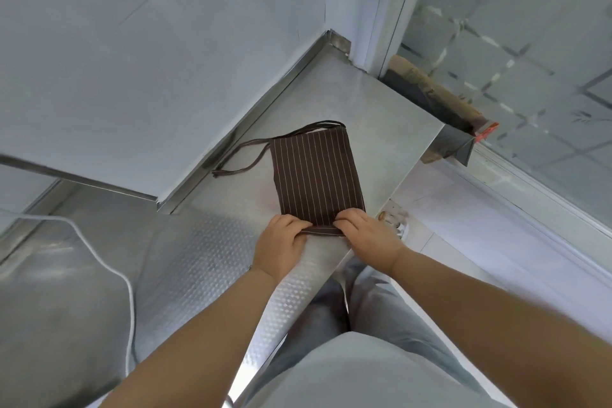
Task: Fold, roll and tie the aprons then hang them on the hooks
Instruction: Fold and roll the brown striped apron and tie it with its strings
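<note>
Steel counter (347, 99) bears folded apron (314, 172); both hands (331, 235) pinch its near edge, white cable (109, 268) aside.

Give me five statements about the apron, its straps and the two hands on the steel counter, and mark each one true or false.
1. The apron is folded into a narrow striped rectangle lying on the counter. True.
2. Both hands grip the apron's near end, the left hand and the right hand side by side. True.
3. The apron is already rolled up and tied. False: only its near edge is turned up, and the rest lies flat.
4. The straps trail loose off the apron's far end, toward the wall. True.
5. The white cable lies across the apron. False: it lies on the counter well to the left, apart from it.
</note>
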`<state>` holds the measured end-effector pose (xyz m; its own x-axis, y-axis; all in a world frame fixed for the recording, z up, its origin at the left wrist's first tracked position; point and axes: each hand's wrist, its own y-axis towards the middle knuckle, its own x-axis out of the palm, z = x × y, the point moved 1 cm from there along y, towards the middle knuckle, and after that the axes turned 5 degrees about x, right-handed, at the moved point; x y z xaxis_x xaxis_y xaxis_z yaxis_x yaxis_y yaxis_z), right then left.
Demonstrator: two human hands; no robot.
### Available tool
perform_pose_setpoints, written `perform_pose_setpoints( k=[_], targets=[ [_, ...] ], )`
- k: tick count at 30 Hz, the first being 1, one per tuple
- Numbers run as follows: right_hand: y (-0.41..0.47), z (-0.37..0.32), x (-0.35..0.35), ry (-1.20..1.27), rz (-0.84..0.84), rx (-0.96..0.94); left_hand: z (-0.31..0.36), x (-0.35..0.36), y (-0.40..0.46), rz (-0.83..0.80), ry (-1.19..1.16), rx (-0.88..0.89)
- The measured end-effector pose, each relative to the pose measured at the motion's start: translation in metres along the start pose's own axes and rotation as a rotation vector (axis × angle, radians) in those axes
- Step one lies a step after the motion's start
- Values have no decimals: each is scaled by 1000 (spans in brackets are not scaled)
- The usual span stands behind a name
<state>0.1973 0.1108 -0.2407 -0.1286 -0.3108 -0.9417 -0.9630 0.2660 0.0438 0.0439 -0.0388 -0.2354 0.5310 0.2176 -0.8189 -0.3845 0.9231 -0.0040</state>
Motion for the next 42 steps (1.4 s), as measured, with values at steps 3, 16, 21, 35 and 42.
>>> perform_pose_setpoints(
  k=[3,16,21,35,42],
  targets=[
    [4,13,-7,233,-77,201,4,-4,4,-17,-206,-271],
    [51,18,-30,441,-403,722,14,-12,27,195,-863,-984],
    [53,22,-30,609,-343,795,15,-13,33,166,-576,-871],
    [10,28,-7,-172,-64,-124,4,-16,49,64,-473,-867],
    [19,24,-9,-67,-80,-47,18,0,23,54,358,209]
  ],
)
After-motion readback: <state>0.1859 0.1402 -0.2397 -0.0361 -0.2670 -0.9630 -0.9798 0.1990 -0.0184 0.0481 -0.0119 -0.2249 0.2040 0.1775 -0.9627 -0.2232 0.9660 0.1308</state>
